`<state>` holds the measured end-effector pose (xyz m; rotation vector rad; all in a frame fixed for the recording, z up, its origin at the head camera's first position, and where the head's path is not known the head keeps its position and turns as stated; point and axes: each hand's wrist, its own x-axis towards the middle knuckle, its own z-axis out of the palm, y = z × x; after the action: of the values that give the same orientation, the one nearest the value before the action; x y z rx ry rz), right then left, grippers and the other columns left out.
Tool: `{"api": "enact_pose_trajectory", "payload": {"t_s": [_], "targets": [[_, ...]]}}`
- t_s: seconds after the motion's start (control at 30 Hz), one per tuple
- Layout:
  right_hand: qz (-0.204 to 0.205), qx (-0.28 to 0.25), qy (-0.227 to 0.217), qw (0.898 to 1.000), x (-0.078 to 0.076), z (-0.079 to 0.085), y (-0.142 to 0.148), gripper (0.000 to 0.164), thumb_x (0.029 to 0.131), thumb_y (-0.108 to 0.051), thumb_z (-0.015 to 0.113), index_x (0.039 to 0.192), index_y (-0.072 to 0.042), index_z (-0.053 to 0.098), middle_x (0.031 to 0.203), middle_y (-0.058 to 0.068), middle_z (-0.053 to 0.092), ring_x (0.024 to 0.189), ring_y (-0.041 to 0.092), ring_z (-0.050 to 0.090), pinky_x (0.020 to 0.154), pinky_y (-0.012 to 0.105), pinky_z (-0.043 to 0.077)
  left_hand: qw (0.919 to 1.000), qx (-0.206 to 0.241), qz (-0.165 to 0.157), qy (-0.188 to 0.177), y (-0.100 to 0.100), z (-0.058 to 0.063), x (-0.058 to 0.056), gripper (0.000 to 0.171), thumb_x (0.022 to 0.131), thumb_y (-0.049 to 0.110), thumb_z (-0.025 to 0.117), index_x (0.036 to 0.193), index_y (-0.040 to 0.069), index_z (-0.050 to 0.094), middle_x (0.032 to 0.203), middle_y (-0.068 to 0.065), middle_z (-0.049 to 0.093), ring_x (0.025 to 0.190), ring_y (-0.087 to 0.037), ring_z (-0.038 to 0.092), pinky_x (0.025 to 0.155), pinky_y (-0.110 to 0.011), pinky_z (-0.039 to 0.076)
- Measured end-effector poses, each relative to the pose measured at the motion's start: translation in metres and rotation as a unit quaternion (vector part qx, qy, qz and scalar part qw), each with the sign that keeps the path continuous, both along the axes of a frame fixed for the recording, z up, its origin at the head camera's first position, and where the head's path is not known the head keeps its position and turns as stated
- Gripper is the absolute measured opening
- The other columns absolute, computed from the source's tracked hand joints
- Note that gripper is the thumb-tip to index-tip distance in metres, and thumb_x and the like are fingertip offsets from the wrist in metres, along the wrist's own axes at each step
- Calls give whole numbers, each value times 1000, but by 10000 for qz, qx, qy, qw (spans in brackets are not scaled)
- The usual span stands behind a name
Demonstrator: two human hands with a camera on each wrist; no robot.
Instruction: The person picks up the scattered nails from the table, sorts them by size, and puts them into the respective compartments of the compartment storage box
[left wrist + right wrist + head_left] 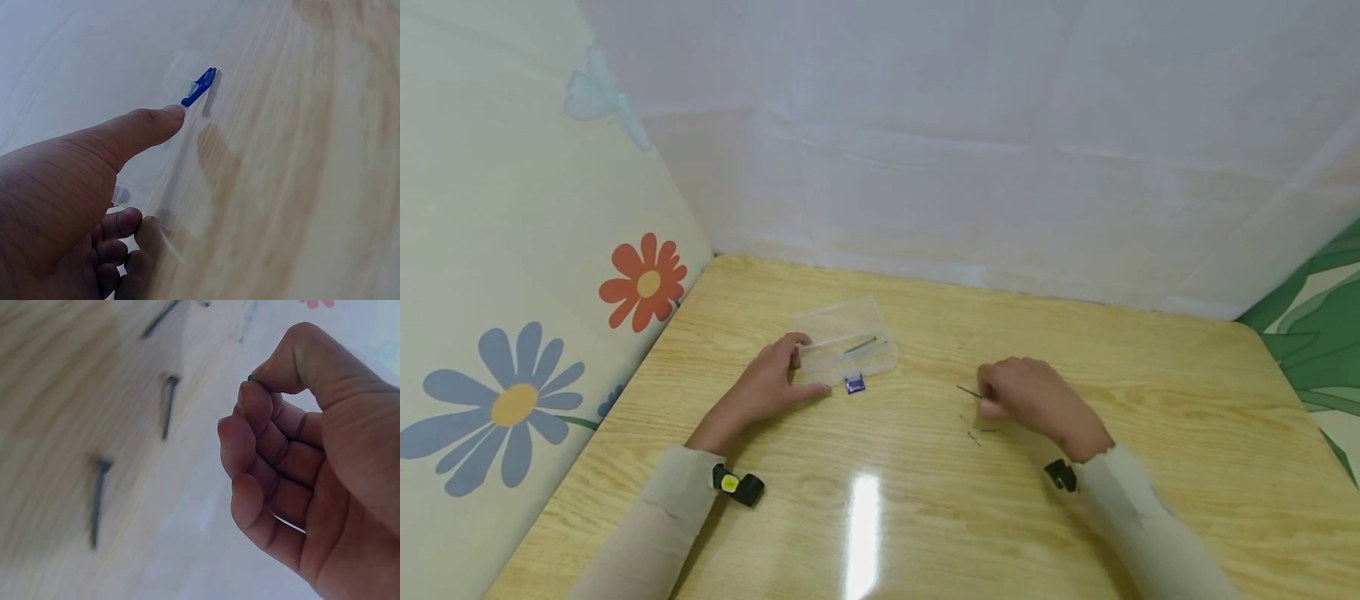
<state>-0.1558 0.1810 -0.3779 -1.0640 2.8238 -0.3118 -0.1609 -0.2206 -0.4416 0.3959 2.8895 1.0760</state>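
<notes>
A clear plastic box [820,367] stands on the table with its transparent lid [842,317] raised. Inside lies a thin nail [860,345], and a blue latch [854,383] sits on the near edge. My left hand [767,379] holds the box at its left end, its thumb [147,128] along the edge beside the latch. To the right, my right hand [1030,396] pinches a small dark nail [250,378] between thumb and index finger; only its tip shows in the right wrist view. Close by, loose nails [99,506] lie on the wood.
The wooden table [925,517] meets a pale cloth wall [925,167] at the back. A flower-patterned panel [512,250] borders its left side, and green leaf shapes [1322,325] stand at the right.
</notes>
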Motion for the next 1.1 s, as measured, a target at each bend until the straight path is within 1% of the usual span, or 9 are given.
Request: {"api": "enact_pose_trajectory", "payload": {"t_s": [0.1, 0.17, 0.23, 0.37, 0.47, 0.6, 0.77, 0.93, 1.1], "targets": [[117, 26, 0, 9999, -5, 4, -14, 29, 95, -12, 72, 76, -19, 52, 66, -8, 43, 59, 8, 36, 56, 28, 35, 10000, 18, -21, 17, -2, -1, 0, 79, 82, 43, 88, 138, 3, 48, 103, -9, 51, 91, -28, 46, 83, -44, 40], [197, 38, 19, 9998, -9, 6, -22, 28, 95, -11, 71, 75, -18, 51, 66, -7, 42, 58, 8, 35, 56, 28, 34, 10000, 28, -38, 28, -2, -1, 0, 79, 82, 43, 88, 138, 3, 48, 103, -9, 51, 92, -28, 46, 82, -44, 40], [250, 41, -2, 9997, -15, 7, -31, 27, 94, -11, 69, 75, -18, 52, 66, -7, 42, 58, 8, 35, 55, 28, 34, 10000, 37, -43, 28, -3, -1, 0, 79, 82, 42, 88, 138, 3, 48, 103, -9, 51, 92, -28, 46, 82, -44, 40], [307, 81, -68, 9995, -25, 8, -47, 23, 94, -13, 69, 76, -17, 55, 68, -7, 48, 60, 9, 41, 56, 28, 39, 9999, 64, -64, 44, -5, 1, 0, 79, 81, 39, 89, 138, 3, 47, 102, -9, 50, 91, -27, 45, 82, -44, 39], [359, 103, -162, 9992, -30, 8, -58, 22, 96, -16, 70, 78, -16, 57, 69, -6, 51, 60, 9, 44, 57, 28, 41, 9999, 87, -121, 77, -7, 1, 0, 79, 81, 36, 90, 138, 2, 47, 101, -9, 50, 90, -27, 45, 82, -44, 39], [456, 73, -211, 9987, -36, 8, -71, 22, 96, -15, 70, 78, -17, 58, 69, -6, 52, 60, 9, 44, 58, 28, 41, 9998, 90, -169, 78, -9, 0, 0, 79, 81, 35, 90, 138, 1, 47, 101, -8, 49, 90, -27, 45, 82, -44, 39], [429, 84, -271, 9987, -46, 8, -85, 21, 93, -12, 70, 76, -17, 58, 69, -5, 53, 60, 9, 44, 58, 28, 40, 9998, 129, -170, 19, -9, -1, -1, 80, 80, 34, 91, 138, 2, 47, 101, -8, 49, 90, -27, 44, 83, -44, 39], [481, 222, -266, 9982, -54, 10, -98, 20, 94, -15, 71, 77, -16, 60, 70, -5, 56, 60, 10, 47, 59, 27, 44, 9998, 149, -156, -27, -8, -1, -2, 79, 80, 34, 91, 138, 2, 47, 101, -9, 49, 90, -27, 45, 83, -44, 39], [570, 291, -224, 9977, -59, 12, -110, 21, 93, -12, 68, 76, -17, 58, 68, -5, 53, 60, 9, 44, 59, 27, 41, 9998, 161, -143, -53, -8, 0, -2, 80, 80, 35, 91, 138, 2, 47, 101, -9, 49, 90, -27, 45, 83, -44, 39]]}}
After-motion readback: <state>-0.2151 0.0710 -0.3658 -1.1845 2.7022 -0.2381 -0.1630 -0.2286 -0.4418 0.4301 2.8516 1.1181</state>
